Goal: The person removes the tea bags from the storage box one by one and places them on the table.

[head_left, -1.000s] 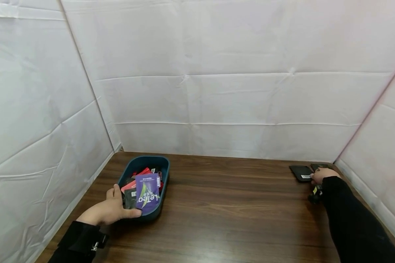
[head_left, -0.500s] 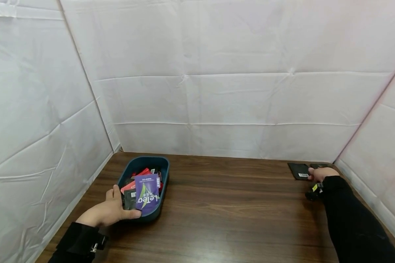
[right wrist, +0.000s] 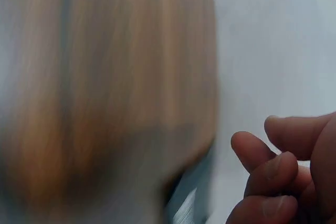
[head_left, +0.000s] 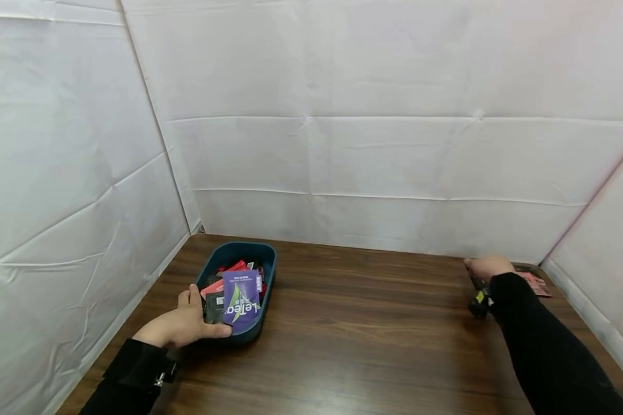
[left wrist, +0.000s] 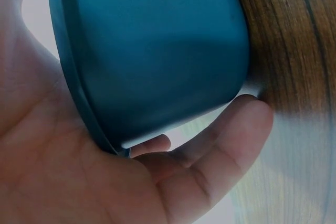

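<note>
A dark teal plastic bin (head_left: pixel 271 271) stands at the left of the table, filled with small packets, a purple LeTea sachet (head_left: pixel 240 297) on top. My left hand (head_left: pixel 187 323) grips its near left corner, thumb along the near end. Close up, the fingers (left wrist: pixel 220 156) curl beneath the bin's outer wall (left wrist: pixel 157 51). Far right, my right hand (head_left: pixel 490 267) hovers over a dark flat packet (head_left: pixel 477 282), mostly covering it. Its fingertips (right wrist: pixel 270 169) are loosely bent, with nothing between thumb and fingers. A reddish packet (head_left: pixel 536 283) lies beside the right wrist.
White cloth walls (head_left: pixel 342 155) close off the back and both sides of the brown wooden table (head_left: pixel 353 323). The right-hand packets lie close to the back right corner. In the right wrist view the table is blurred.
My right hand has shifted left over the dark packet, uncovering the reddish packet to its right. My left hand has stayed on the bin. The head view has turned slightly.
</note>
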The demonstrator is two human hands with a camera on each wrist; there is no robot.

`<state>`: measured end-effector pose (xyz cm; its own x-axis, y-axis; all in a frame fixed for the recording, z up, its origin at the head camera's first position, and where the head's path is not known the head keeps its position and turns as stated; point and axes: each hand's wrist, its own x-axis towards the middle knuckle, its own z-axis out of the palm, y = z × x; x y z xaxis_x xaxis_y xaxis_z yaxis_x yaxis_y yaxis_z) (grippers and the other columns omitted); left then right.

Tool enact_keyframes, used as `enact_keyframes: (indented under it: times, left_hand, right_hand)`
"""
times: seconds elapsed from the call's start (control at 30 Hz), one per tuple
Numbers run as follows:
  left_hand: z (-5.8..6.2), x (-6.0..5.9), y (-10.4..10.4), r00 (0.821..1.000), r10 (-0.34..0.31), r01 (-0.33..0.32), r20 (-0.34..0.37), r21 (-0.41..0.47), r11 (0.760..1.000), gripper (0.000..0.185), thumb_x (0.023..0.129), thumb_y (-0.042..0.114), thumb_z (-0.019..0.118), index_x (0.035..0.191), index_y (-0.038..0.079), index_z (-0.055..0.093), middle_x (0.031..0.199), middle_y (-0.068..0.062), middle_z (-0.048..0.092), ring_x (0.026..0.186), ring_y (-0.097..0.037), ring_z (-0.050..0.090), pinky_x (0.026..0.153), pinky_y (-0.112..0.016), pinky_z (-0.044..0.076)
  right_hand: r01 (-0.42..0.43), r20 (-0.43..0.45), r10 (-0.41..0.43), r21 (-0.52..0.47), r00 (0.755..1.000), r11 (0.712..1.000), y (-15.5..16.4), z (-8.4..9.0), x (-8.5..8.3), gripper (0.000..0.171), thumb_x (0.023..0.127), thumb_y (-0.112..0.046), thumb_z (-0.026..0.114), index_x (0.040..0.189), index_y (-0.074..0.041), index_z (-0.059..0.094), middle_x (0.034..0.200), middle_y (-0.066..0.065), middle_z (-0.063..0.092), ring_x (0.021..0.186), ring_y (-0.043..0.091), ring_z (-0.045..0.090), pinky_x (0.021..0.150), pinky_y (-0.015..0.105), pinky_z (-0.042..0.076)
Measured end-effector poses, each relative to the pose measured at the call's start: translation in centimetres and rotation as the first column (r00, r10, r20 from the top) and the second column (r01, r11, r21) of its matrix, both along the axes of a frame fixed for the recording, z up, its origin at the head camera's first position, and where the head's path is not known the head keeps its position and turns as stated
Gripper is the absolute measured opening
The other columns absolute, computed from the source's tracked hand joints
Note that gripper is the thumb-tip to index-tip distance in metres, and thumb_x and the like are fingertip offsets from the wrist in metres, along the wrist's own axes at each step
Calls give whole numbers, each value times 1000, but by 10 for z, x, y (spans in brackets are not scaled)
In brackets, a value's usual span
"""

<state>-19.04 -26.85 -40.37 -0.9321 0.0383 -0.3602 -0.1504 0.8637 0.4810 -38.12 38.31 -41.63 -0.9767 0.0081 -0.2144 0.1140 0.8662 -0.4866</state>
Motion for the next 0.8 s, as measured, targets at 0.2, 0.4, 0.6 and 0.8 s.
enact_keyframes:
  times: [0.2,0.4,0.6,0.8]
  left_hand:
    - [-2,0,1,1000,0,0,5,9,1000,143,76,69,74,143,-23,-14,145,-48,-2,120,-59,32,98,-67,35]
    - [-3,0,0,1000,-8,8,9,2,1000,143,77,70,73,143,-23,-14,146,-48,-4,122,-58,32,98,-65,36]
    - [-4,-1,0,1000,-1,1,5,8,1000,143,76,68,74,143,-22,-14,146,-46,-1,118,-57,36,99,-64,36]
    - [-3,1,0,999,26,-27,18,42,999,142,76,66,76,144,-22,-14,144,-45,2,115,-57,37,100,-66,34]
  right_hand:
    - [-178,-356,223,154,908,972,-133,34,2,56,103,-38,52,123,14,60,120,33,59,108,46,57,89,56,46]
    - [-308,-636,507,405,582,861,-255,48,15,82,98,-41,63,153,7,26,154,27,32,140,37,33,111,47,30]
    - [-358,-670,651,545,357,758,-343,44,41,104,94,-58,59,158,0,1,164,20,4,149,31,5,117,49,11]
    - [-374,-598,689,579,410,725,-402,29,66,110,93,-69,50,158,-5,-12,163,12,-21,149,29,-9,116,56,4]
